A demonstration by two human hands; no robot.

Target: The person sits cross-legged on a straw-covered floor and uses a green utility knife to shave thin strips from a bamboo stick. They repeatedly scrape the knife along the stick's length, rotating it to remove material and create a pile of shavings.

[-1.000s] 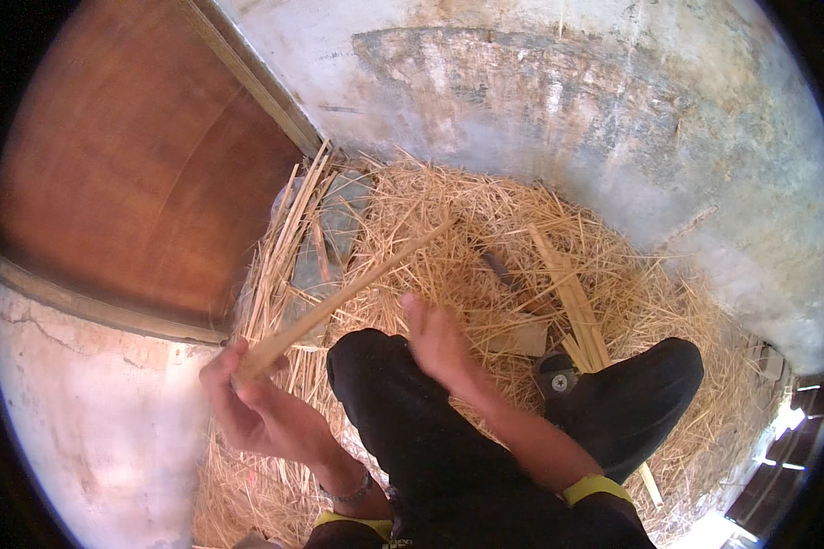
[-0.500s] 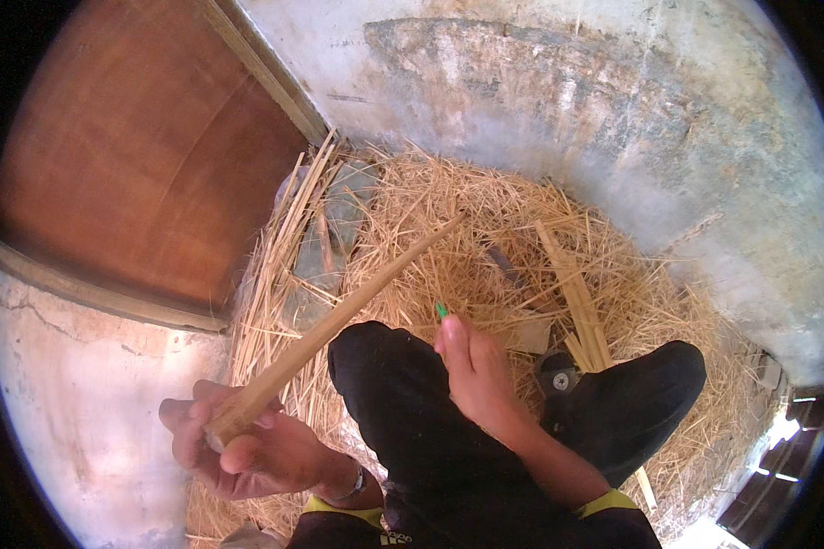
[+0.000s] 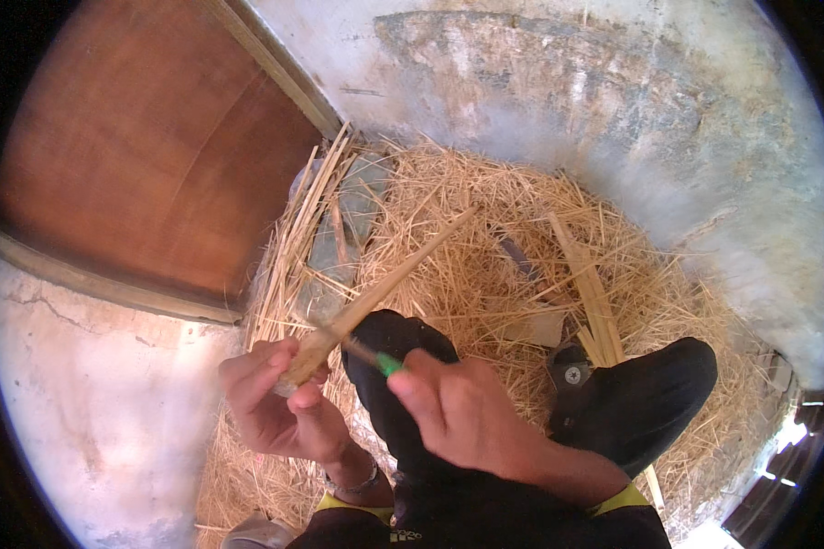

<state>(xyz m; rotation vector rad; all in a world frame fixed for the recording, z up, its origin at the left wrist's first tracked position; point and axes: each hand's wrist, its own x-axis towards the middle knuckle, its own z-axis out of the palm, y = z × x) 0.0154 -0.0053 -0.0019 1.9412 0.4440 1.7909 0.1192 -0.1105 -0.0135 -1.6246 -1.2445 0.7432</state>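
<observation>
A long pale split bamboo strip (image 3: 375, 291) is gripped by the left hand (image 3: 279, 403) while a green-handled blade (image 3: 375, 359), clenched in the right hand (image 3: 462, 412), rests near its base, trimming judged barely begun.

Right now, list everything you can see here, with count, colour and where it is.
Bamboo stick: one, tan, slanting up from the left hand toward the middle of the straw.
Knife: one, green handle, in the right hand, blade against the stick near the left hand.
Straw pile: one, golden, on the ground ahead of the knees.
Split strips: a few, pale tan, lying on the straw to the right.
Wooden door: one, reddish brown, upper left.
Wall: one, grey-white and stained, across the top.
Trousers: black, knees bent, lower middle.
Left hand: gripping the stick's near end.
Right hand: gripping the knife.
</observation>
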